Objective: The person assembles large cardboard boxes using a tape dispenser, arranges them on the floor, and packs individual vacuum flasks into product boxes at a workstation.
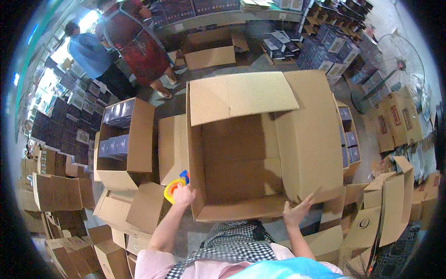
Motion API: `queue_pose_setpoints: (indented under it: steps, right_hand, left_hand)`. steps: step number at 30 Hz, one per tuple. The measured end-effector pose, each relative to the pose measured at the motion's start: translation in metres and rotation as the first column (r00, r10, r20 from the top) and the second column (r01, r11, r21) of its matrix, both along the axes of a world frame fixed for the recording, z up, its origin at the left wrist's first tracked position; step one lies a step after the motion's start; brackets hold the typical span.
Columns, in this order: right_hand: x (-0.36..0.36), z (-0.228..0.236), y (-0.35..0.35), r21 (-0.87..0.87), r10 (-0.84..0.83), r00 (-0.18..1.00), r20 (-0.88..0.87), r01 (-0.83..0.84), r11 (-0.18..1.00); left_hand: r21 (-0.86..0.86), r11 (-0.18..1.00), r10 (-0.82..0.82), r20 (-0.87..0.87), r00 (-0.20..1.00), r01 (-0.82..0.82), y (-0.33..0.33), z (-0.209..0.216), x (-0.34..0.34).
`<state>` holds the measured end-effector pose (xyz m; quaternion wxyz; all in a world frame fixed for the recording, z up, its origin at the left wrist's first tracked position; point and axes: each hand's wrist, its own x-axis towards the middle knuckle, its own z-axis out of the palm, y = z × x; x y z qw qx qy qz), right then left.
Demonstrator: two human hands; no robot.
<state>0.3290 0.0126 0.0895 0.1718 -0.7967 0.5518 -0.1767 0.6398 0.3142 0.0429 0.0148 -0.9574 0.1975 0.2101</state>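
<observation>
A large brown cardboard box [311,135] stands before me with its opening toward me, and its inside looks bare. One flap [241,96] hangs over the far side of that opening. My left hand [184,195] is closed around a tape dispenser [168,191] with a yellow ring and a blue head, beside the box's near left corner. At the near right corner, my right hand [297,212] rests against the box with its fingers spread, holding nothing.
To the left, an open carton [141,137] holds several dark blue boxes. Another filled carton [351,139] stands at the right, near a standing fan [399,65]. Two people [132,44] are at the far left. Flattened cardboard [392,209] leans at the lower right.
</observation>
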Motion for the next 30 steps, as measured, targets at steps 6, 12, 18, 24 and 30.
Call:
queue_pose_setpoints:
  steps: [6, 12, 18, 24, 30]
  right_hand:
    - [0.183, -0.041, -0.082, 0.306, 0.699, 0.714, 0.034, -0.673, 0.673]
    - [0.417, -0.001, -0.186, -0.815, 0.747, 0.657, -0.102, -0.486, 0.316]
    - [0.526, 0.047, -0.26, -0.306, 0.708, 0.583, -0.399, -0.812, 0.497]
    - [0.549, -0.036, -0.311, 0.159, 0.736, 0.452, -0.505, -0.789, 0.594]
    - [0.382, -0.056, -0.413, -0.209, 0.451, 0.852, -0.266, -0.508, 0.836]
  left_hand:
    - [-0.014, 0.997, -0.079, 0.065, 0.995, 0.08, -0.019, -0.006, -0.006]
    - [0.041, 0.999, 0.009, -0.038, 0.999, -0.007, -0.009, 0.004, -0.011]
    - [-0.039, 0.999, -0.027, 0.165, 0.986, 0.034, -0.008, -0.009, -0.008]
    - [-0.042, 0.999, 0.015, 0.002, 1.0, -0.015, -0.016, 0.004, 0.023]
    - [-0.069, 0.992, 0.091, -0.143, 0.986, -0.101, 0.023, -0.014, 0.023]
